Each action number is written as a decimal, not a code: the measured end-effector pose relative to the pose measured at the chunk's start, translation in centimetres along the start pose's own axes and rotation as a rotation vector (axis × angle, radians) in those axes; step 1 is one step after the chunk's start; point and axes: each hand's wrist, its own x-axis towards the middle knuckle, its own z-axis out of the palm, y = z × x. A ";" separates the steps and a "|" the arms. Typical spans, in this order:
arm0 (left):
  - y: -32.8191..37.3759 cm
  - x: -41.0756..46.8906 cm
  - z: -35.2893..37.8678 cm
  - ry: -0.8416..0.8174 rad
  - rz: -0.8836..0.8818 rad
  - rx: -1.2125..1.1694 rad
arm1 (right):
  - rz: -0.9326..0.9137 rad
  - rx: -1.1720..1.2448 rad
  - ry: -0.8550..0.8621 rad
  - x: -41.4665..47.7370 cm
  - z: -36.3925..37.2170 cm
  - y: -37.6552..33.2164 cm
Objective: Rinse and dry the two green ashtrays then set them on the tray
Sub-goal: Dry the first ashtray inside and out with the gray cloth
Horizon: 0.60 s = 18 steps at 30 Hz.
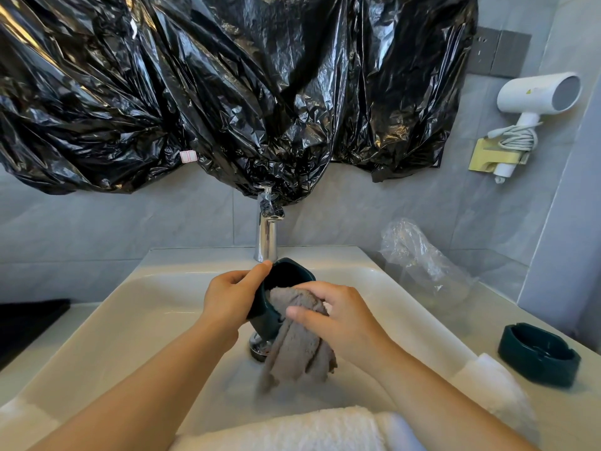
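Over the white sink [136, 307], my left hand [229, 296] grips a dark green ashtray [286, 275], tilted on its side with its hollow facing right. My right hand [338, 315] holds a grey-brown cloth [297, 346] and presses it into the ashtray's hollow; the rest of the cloth hangs down over the drain. The second green ashtray [538, 354] sits upright on the counter at the right, apart from both hands. No tray can be identified for sure.
A chrome tap [267, 232] stands behind the sink, and no water shows. Black plastic sheeting [227, 92] covers the wall above. Clear plastic wrap [422, 258] lies at the back right. White towels [292, 431] drape the front rim. A hair dryer [536, 96] hangs on the right wall.
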 end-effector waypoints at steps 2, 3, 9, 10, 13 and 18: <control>0.0 0.2 -0.1 0.022 -0.004 -0.020 | 0.045 0.070 0.145 0.1 -0.7 0.2; -0.1 0.3 -0.1 0.035 -0.004 -0.028 | 0.076 0.083 0.231 0.1 -1.0 0.3; -0.1 0.4 -0.1 0.063 0.013 -0.024 | 0.269 0.001 0.539 -0.2 -2.4 1.5; -0.1 0.4 -0.1 0.071 0.012 -0.026 | 0.291 0.017 0.587 -0.2 -2.6 1.4; 0.1 0.4 -0.4 0.095 0.002 -0.060 | 0.335 0.063 0.743 -0.1 -3.1 1.6; 0.7 0.2 -0.4 0.091 -0.001 -0.106 | 0.403 -0.012 0.535 -0.2 -2.6 2.7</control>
